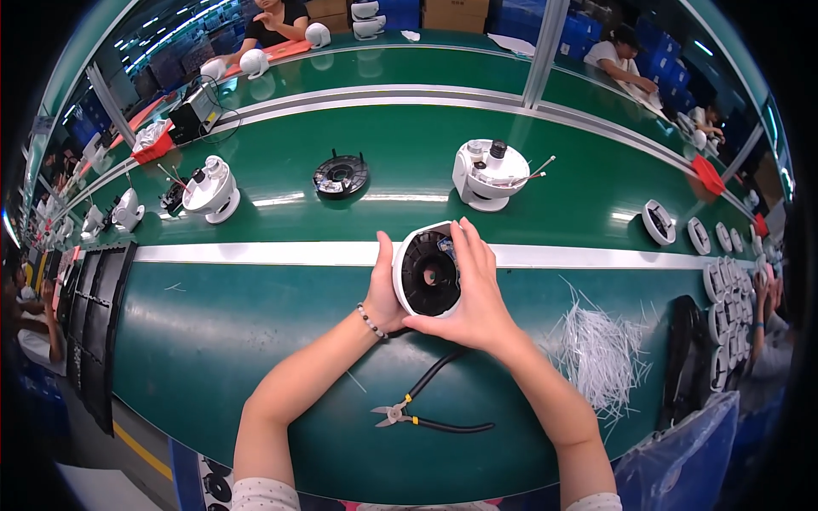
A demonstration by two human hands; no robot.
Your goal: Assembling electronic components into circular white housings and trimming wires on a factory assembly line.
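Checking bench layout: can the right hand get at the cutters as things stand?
Probably, once freed: the right hand holds the white housing, but the cutters lie close by, apparently uncovered.

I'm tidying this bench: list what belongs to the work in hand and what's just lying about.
Likely belongs:
white shell with black insert, held between left hand and right hand
cutters, unheld

Apparently lying about:
pile of thin white strips
plastic bag

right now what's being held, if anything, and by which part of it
A round white housing with a black inside, held by its outer rim: the left hand at its left side, the right hand's fingers over its right edge.
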